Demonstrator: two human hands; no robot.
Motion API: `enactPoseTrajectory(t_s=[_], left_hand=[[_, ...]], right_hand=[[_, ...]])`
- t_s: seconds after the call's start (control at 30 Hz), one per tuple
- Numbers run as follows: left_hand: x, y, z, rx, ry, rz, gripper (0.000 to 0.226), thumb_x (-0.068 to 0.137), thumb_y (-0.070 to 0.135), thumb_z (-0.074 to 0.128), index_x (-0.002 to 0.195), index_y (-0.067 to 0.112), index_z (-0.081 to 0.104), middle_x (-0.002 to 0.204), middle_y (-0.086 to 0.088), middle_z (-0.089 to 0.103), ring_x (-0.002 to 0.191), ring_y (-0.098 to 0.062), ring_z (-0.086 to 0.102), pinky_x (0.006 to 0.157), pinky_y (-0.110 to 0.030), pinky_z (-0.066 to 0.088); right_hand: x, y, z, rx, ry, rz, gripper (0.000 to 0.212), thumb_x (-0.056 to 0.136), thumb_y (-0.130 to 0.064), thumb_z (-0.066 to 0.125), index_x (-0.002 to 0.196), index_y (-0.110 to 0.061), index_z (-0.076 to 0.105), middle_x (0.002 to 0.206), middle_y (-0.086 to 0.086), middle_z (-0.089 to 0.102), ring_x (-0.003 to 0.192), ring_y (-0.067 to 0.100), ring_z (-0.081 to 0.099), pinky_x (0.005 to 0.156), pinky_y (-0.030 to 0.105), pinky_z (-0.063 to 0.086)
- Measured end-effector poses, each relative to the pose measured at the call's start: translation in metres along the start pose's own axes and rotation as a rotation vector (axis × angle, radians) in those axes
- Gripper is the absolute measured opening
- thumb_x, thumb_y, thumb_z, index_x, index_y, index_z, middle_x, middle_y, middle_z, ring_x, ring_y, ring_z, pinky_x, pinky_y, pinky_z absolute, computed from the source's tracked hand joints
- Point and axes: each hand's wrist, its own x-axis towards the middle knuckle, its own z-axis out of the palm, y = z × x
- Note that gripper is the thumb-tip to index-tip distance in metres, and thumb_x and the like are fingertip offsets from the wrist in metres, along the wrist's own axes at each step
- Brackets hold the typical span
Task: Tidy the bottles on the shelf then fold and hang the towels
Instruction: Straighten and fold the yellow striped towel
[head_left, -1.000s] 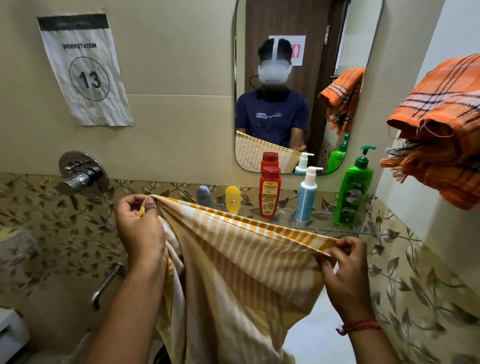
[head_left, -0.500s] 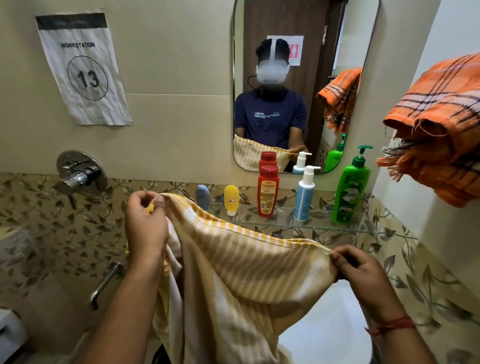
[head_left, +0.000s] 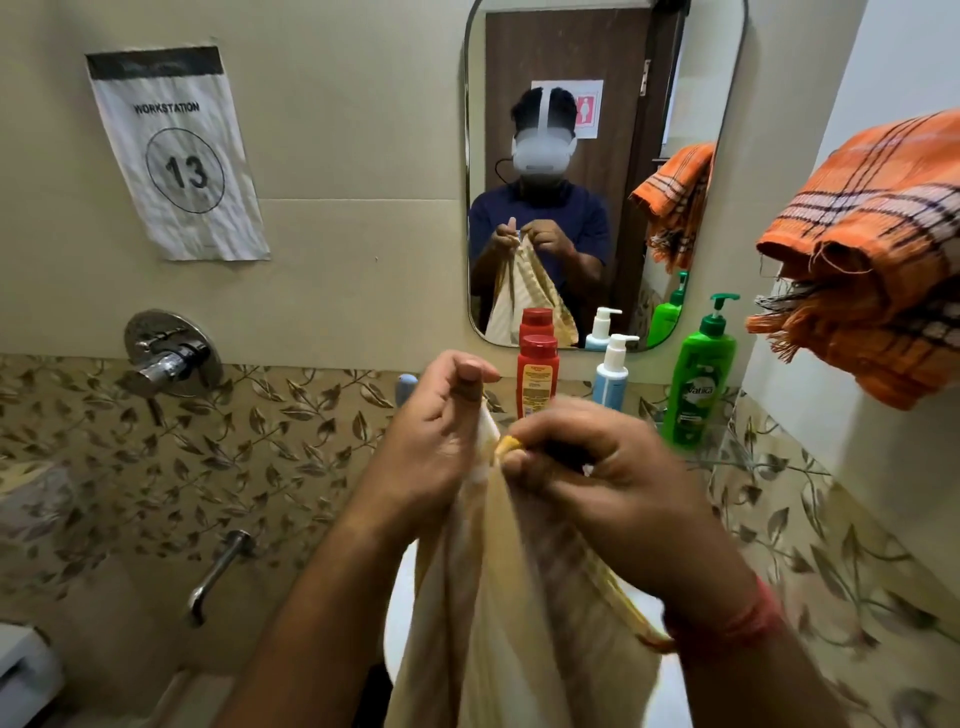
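Head view: the left hand (head_left: 431, 447) and the right hand (head_left: 608, 483) have come together in front of the chest, where a moment ago they were held well apart with the yellow striped towel (head_left: 498, 613) stretched between them. The top edge that was pulled taut is now doubled, its two corners meeting between the hands, and the rest of the cloth hangs straight down in a long narrow drape. The left grip is curled round one corner with thumb and forefinger raised above it; the right grip pinches the other corner, a yellow hem just showing at its fingertips. Motion blur softens the right hand, so the exact finger placement is unclear.

This reads as the first fold being closed, halving the towel lengthwise. Likely still to come: passing both corners to one hand, smoothing the drape, perhaps folding again, then hanging it.

Behind the hands, on the glass shelf (head_left: 727, 457) under the mirror (head_left: 597, 62), the red bottle (head_left: 537, 374), the white-and-blue pump bottle (head_left: 613, 374) and the green pump bottle (head_left: 701, 384) stand upright in a row, so the bottle part looks done. An orange checked towel (head_left: 872, 249) hangs bunched at the right wall, seemingly awaiting a neater fold.
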Motion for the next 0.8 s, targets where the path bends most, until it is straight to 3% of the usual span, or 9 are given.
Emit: enactPoseTrajectory(t_s=[0.1,0.2,0.37,0.47,0.6,0.8], left_hand=[[-0.011,0.008,0.01,-0.221,-0.056,-0.042,0.028,0.097,0.044,0.045,0.107,0.022,0.059,0.087,-0.008,0.062,0.077,-0.019,0.06,0.07,-0.036,0.052],[-0.019,0.007,0.011,-0.305,-0.02,-0.063,0.021,0.092,0.032,0.058,0.108,0.019,0.062,0.09,-0.004,0.069,0.087,-0.016,0.068,0.079,-0.034,0.057],[-0.039,-0.003,0.011,-0.331,0.04,-0.027,0.016,0.092,0.006,0.064,0.104,0.018,0.065,0.087,-0.003,0.068,0.087,-0.015,0.069,0.076,-0.027,0.056],[-0.055,-0.004,0.014,-0.242,0.087,-0.045,0.018,0.091,0.002,0.065,0.092,0.02,0.067,0.086,-0.005,0.069,0.083,-0.015,0.069,0.07,-0.026,0.057],[-0.074,-0.004,0.02,-0.183,0.132,-0.054,0.026,0.092,-0.002,0.062,0.09,0.022,0.072,0.09,-0.001,0.074,0.09,-0.014,0.071,0.077,-0.027,0.058],[-0.092,-0.006,0.029,-0.224,0.164,-0.106,0.005,0.09,0.016,0.069,0.094,0.016,0.072,0.092,-0.002,0.074,0.092,-0.016,0.071,0.081,-0.032,0.059]], right_hand=[[0.001,0.001,0.021,-0.124,0.168,0.02,0.003,0.087,-0.025,0.072,0.087,-0.022,0.073,0.088,-0.01,0.055,0.081,0.007,0.058,0.067,0.017,0.049],[-0.005,0.004,0.029,-0.143,0.311,0.041,0.002,0.086,-0.022,0.072,0.086,-0.02,0.072,0.085,-0.011,0.059,0.08,0.006,0.06,0.067,0.014,0.048],[-0.018,0.002,0.037,-0.186,0.41,0.08,0.003,0.086,-0.02,0.072,0.088,-0.019,0.072,0.084,-0.012,0.06,0.08,0.004,0.059,0.066,0.01,0.046],[-0.029,0.0,0.043,-0.128,0.41,0.092,0.003,0.085,-0.02,0.072,0.088,-0.019,0.071,0.082,-0.011,0.065,0.08,0.004,0.062,0.065,0.013,0.049],[-0.041,0.0,0.049,-0.049,0.458,0.178,0.01,0.084,-0.021,0.075,0.079,-0.022,0.065,0.073,-0.009,0.065,0.072,0.008,0.063,0.061,0.023,0.052],[-0.056,0.002,0.059,-0.152,0.486,0.196,0.01,0.085,-0.019,0.071,0.081,-0.02,0.062,0.075,-0.01,0.061,0.073,0.006,0.059,0.059,0.017,0.047]])
